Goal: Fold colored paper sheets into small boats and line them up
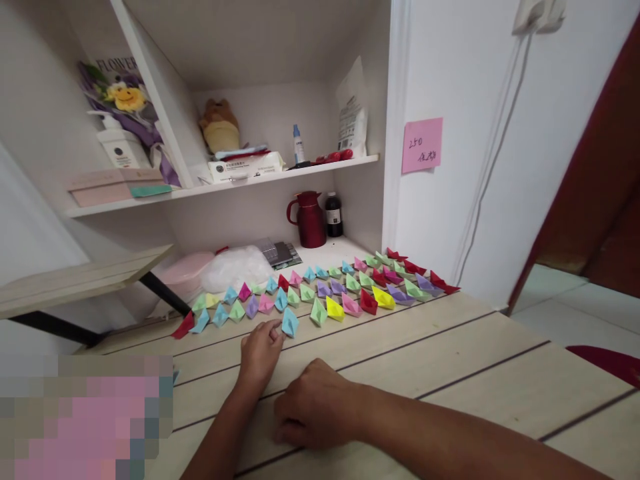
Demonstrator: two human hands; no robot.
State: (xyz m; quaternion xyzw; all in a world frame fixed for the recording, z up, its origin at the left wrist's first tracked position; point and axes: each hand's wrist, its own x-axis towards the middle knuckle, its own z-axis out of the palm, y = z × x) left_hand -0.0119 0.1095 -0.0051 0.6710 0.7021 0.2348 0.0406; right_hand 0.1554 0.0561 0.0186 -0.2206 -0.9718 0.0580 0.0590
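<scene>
Evidently light, the blue boat (290,323) looks like folded paper: crisp along its creases, soft between them, easy to crush or tip, probably not slippery. A gentle pinch at one pointed end should suit it best. It sits on the table (425,353) in front of the jug (311,223), slightly to its left. The left hand (261,343) has its fingertips at the boat's left side; whether they grip it, I cannot tell. The right hand (317,407), apart from the left, is loosely curled farther in front of the jug, its inside hidden. Other boats (335,309) stand in rows before the jug. The table is pale, with dark lines across it. A bottle (334,217) stands just right of the jug, a shelf (361,161) runs above it, and a pink note (423,143) is on the wall (437,213) to its upper right.
</scene>
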